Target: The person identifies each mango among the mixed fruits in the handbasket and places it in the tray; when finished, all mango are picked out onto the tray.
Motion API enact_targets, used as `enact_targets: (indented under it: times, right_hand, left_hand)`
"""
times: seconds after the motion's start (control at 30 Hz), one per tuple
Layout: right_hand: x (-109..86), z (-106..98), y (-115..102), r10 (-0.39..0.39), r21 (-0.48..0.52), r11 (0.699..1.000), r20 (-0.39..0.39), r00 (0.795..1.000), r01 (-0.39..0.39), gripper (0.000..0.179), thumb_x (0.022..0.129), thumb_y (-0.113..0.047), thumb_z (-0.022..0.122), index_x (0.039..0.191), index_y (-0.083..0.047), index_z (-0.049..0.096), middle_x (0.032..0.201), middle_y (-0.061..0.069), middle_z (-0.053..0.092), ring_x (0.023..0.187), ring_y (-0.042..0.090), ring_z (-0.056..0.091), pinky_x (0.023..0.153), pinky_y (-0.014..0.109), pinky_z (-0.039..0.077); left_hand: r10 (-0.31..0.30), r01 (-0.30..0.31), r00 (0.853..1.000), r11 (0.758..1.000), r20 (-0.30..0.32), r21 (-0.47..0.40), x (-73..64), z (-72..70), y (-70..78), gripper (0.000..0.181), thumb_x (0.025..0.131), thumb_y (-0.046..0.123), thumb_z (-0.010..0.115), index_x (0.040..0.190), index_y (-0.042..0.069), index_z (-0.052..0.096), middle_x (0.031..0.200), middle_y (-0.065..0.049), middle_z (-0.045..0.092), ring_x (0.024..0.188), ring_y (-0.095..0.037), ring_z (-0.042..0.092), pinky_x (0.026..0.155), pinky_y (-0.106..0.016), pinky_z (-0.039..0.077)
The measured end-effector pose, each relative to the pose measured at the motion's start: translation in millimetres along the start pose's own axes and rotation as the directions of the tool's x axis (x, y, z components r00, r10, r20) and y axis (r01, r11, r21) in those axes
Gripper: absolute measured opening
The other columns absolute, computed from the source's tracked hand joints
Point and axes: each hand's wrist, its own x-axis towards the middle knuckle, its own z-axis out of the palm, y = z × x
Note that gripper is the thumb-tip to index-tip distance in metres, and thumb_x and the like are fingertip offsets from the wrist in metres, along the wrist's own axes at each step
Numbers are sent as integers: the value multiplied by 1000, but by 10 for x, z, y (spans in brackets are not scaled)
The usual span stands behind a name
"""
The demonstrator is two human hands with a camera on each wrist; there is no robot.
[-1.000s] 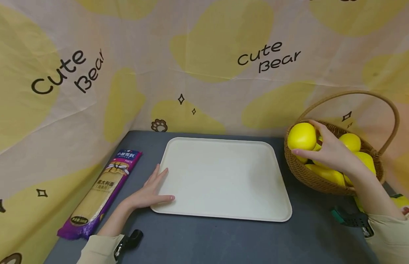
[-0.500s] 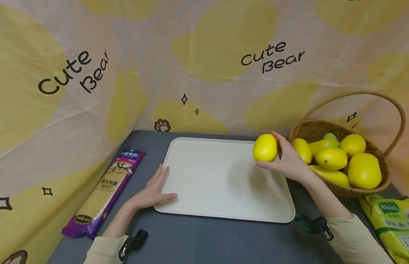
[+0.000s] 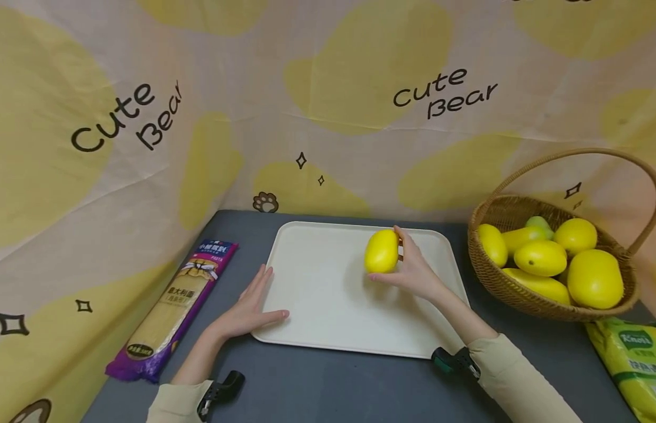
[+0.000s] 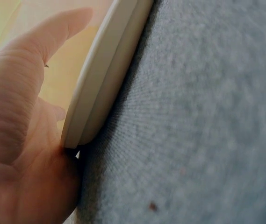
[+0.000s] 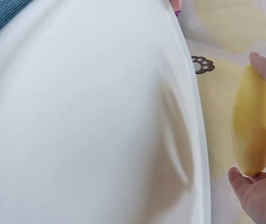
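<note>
My right hand grips a smooth, oval yellow fruit between thumb and fingers. In the right wrist view the fruit looks elongated, held at both ends, and a shadow falls on the tray beneath. This off-white rectangular tray lies on the grey table. At its left edge rests my left hand, fingers spread and thumb over the rim. The left wrist view shows the tray's raised rim between thumb and palm.
A wicker basket with a tall handle holds several yellow fruits and a green one on the right. Beside it lies a yellow-green Knorr bag. A purple pasta packet lies left of the tray, and a patterned cloth hangs behind.
My right hand has lifted the yellow fruit out of the basket and carried it left over the tray. My left hand stays at the tray's left edge.
</note>
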Motion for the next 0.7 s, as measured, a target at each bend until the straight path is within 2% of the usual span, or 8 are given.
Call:
enact_targets:
  times: [0.2, 0.5, 0.7]
  right_hand:
    - [129, 275, 1, -17, 10, 1000, 38, 999, 17, 119, 68, -33, 89, 152, 2, 13, 151, 21, 26, 133, 35, 32, 106, 51, 37]
    - [323, 586, -89, -17, -5, 1000, 95, 995, 18, 119, 67, -39, 89, 153, -4, 14, 151, 19, 27, 133, 34, 33, 108, 53, 33]
    - [473, 815, -128, -66, 26, 998, 130, 989, 63, 121, 67, -39, 89, 153, -2, 14, 151, 17, 28, 127, 31, 39, 107, 48, 36]
  left_hand:
    - [-1, 1, 1000, 1000, -16, 1, 16, 24, 23, 111, 81, 52, 73, 156, 2, 6, 161, -19, -7, 146, -40, 0, 109, -68, 4]
    - [-13, 13, 1000, 1000, -25, -2, 13, 26, 17, 111, 81, 52, 73, 156, 2, 7, 162, -19, -7, 146, -40, 0, 109, -68, 4]
    - [-11, 10, 1000, 1000, -26, -6, 11, 35, 10, 110, 80, 52, 73, 156, 3, 10, 162, -19, -6, 146, -42, 2, 109, -68, 3]
